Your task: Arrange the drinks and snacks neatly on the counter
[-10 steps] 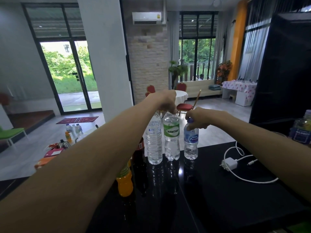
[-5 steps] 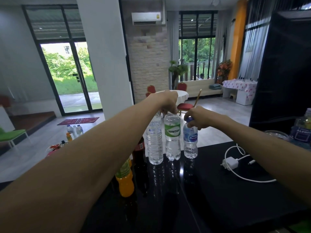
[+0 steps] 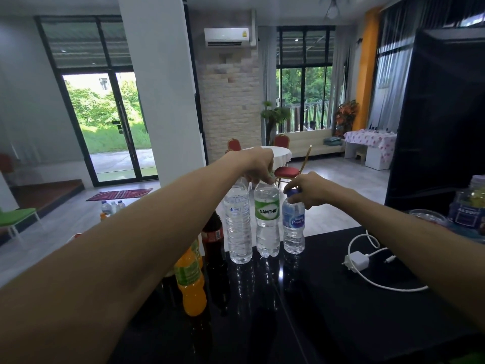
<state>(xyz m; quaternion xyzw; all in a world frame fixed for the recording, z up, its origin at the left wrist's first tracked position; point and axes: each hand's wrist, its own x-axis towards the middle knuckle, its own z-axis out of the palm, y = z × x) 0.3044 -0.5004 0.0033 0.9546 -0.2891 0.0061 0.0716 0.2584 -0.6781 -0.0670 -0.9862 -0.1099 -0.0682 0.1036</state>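
Three water bottles stand upright in a row at the far edge of the black counter: a tall clear one, a green-labelled Namthip bottle and a short blue-capped bottle. My left hand grips the top of the Namthip bottle from above. Around the short bottle's blue cap curl the fingers of my right hand. To the left, partly behind my left forearm, stand a dark cola bottle and an orange soda bottle.
A white charger with its cable lies on the counter to the right of the bottles. At the right edge sit a blue-labelled bottle and a clear container. A big black screen stands behind them.
Both hands have stayed on their bottle tops. The short bottle and the Namthip bottle have shifted only slightly; the camera has moved a little.
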